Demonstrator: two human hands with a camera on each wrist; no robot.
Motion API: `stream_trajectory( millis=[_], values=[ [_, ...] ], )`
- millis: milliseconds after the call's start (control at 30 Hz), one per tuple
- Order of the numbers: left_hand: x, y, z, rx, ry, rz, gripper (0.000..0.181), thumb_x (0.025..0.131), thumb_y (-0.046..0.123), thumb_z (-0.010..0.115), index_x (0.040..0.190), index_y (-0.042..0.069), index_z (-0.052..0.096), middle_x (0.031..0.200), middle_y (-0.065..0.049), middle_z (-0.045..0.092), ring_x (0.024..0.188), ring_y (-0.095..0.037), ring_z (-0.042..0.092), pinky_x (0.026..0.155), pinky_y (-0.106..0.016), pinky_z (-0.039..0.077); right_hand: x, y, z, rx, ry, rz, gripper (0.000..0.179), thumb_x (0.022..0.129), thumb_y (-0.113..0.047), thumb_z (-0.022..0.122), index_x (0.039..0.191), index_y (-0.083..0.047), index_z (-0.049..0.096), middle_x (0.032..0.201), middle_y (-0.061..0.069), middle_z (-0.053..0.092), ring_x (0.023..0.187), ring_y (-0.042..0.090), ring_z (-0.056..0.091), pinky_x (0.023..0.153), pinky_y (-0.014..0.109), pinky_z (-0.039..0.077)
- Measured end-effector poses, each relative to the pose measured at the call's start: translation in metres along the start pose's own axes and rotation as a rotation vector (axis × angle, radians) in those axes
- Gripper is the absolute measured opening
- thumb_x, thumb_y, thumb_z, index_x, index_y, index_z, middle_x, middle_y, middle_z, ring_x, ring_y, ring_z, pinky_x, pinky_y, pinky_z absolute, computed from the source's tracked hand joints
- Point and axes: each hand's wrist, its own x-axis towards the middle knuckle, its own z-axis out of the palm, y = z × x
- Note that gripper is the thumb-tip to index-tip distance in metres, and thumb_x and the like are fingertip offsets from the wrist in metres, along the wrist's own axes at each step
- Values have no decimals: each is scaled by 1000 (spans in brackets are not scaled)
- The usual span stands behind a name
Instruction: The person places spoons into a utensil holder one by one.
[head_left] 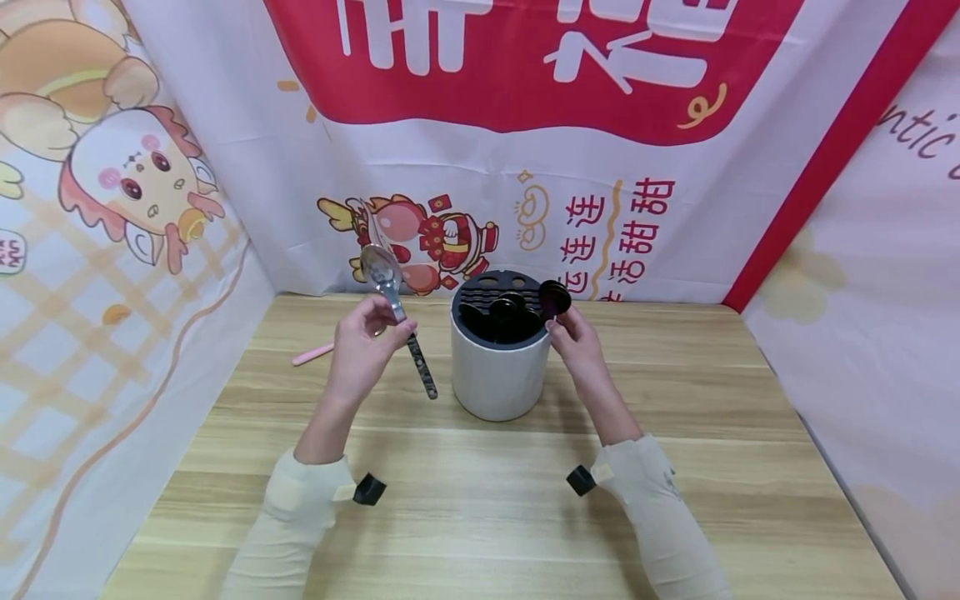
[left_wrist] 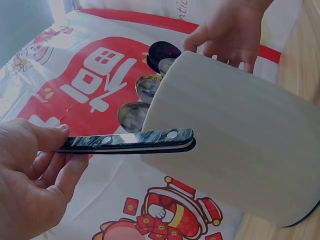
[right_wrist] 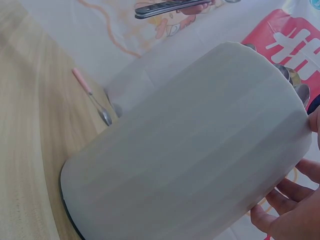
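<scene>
A spoon (head_left: 382, 269) with a black marbled handle (left_wrist: 125, 140) is pinched between the thumb and fingers of my left hand (head_left: 362, 343), bowl upward, to the left of a white cylindrical utensil holder (head_left: 498, 379). Dark slots mark the holder's top (head_left: 483, 287), and several spoons (left_wrist: 135, 116) stand in it with their bowls up. My right hand (head_left: 583, 348) grips the holder's right side near the rim, thumb by the edge and fingers against the wall. Close to that thumb is a dark spoon bowl (head_left: 554, 297).
A pink-handled spoon (right_wrist: 82, 80) lies on the wooden table (head_left: 465, 508) left of the holder, partly behind my left hand in the head view. Printed cloths (head_left: 480, 167) hang behind the table and at both sides.
</scene>
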Motion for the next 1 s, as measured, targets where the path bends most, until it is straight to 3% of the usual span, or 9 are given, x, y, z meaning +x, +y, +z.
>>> stream_trajectory(
  millis=[300, 667, 800, 1000],
  values=[
    [4, 10, 7, -45, 24, 48, 30, 90, 11, 74, 110, -6, 59, 102, -3, 60, 94, -9, 63, 77, -16, 57, -1, 0, 0, 4, 5, 8, 48, 100, -8, 48, 148, -5, 43, 148, 18, 48, 129, 21, 47, 118, 44, 39],
    [9, 18, 15, -100, 51, 110, 31, 88, 5, 74, 115, -3, 60, 119, -7, 61, 98, -13, 64, 78, -21, 61, -1, 0, -1, -8, 4, -1, 49, 100, -8, 48, 149, -5, 42, 150, 19, 47, 130, 22, 46, 117, 45, 39],
    [11, 21, 18, -108, 72, 131, 33, 88, 7, 75, 115, -4, 60, 112, -9, 62, 96, -13, 64, 77, -20, 61, -1, -1, -1, -8, -2, 0, 49, 101, -8, 48, 150, -6, 41, 150, 18, 47, 130, 21, 46, 118, 45, 39],
    [15, 26, 23, -123, 83, 144, 26, 89, 8, 74, 109, -1, 60, 100, 0, 59, 96, -15, 64, 79, -19, 60, 0, 0, -2, -12, -5, -4, 49, 101, -8, 48, 150, -6, 42, 151, 18, 46, 132, 23, 46, 118, 45, 38]
  ],
)
